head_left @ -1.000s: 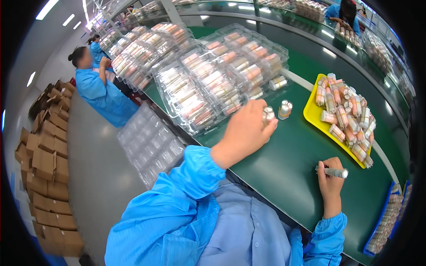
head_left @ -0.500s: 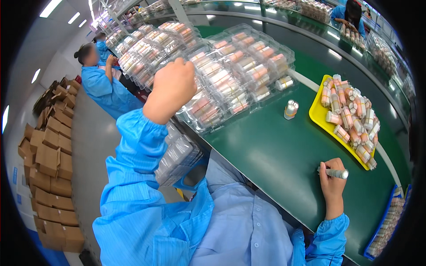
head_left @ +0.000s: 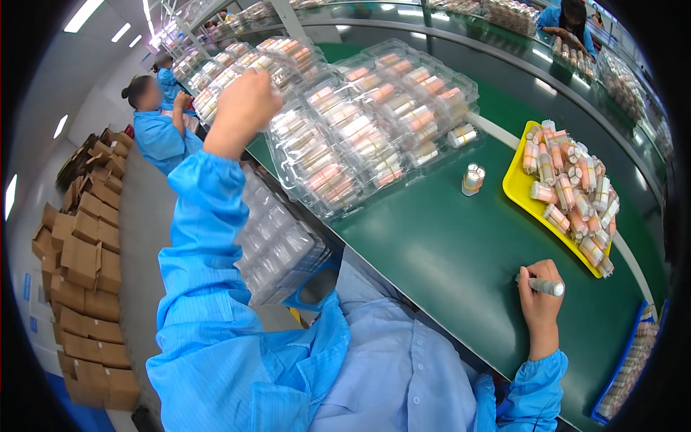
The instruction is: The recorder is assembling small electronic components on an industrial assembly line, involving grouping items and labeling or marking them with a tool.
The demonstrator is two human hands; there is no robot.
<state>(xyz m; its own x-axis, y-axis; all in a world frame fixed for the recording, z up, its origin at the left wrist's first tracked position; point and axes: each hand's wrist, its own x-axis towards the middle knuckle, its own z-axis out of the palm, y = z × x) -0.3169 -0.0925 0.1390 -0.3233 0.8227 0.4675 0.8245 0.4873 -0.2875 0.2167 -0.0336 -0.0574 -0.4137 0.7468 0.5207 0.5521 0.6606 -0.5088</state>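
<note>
Left hand (head_left: 241, 108): raised over the near-left end of the clear blister trays (head_left: 360, 137), curled into a loose fist; knuckles face the camera, so cannot tell what, if anything, sits inside the grip.
Right hand (head_left: 538, 302): resting on the green conveyor belt (head_left: 446, 252), fingers wrapped tight round a small capped tube (head_left: 547, 287) lying sideways, silver end poking out to the right; parked low, probably to keep it ready.
Blister trays: overlapping in a row on the belt's far-left side, pockets filled with peach and white tubes, lying flat so contents stay seated.
Yellow tray (head_left: 520, 189): tilted heap of loose tubes, just beyond the right hand, within easy reach.
2 upright tubes (head_left: 472, 179): standing alone on the belt between blister trays and yellow tray, apart from both.
Empty tray stack (head_left: 277, 245): below belt edge, beside the left sleeve.
Cardboard boxes (head_left: 86, 266): piled on the floor, far left.
</note>
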